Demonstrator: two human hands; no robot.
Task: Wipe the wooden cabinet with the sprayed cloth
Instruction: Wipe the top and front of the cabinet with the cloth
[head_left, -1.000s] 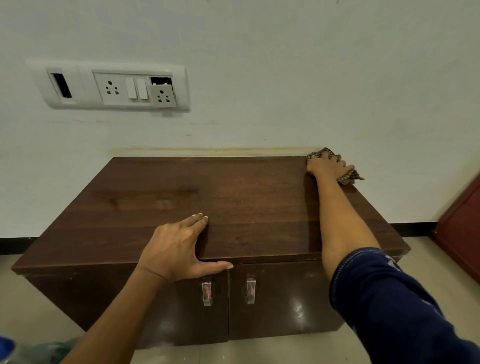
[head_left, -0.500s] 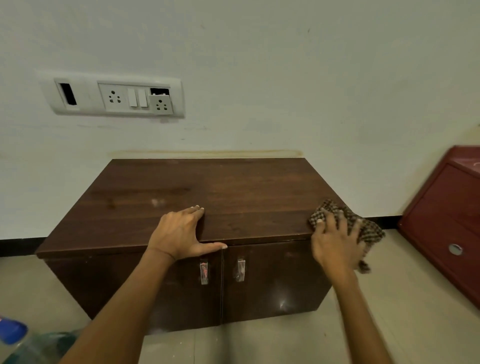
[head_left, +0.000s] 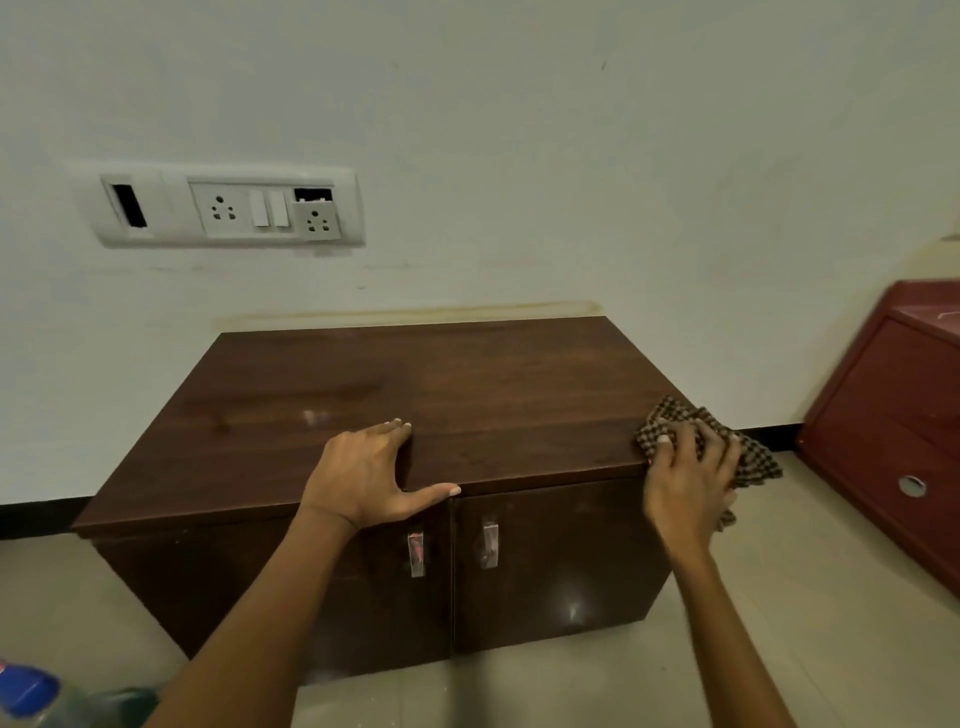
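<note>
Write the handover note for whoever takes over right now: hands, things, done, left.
Left hand: open, flat on the cabinet top at its front edge, thumb along the edge.
Right hand: open, pressing the cloth onto the top's front right corner; the cloth hangs over the corner.
Done: wiping is under way; how much is wiped does not show.
Left: probably the rest of the top, then the doors.
</note>
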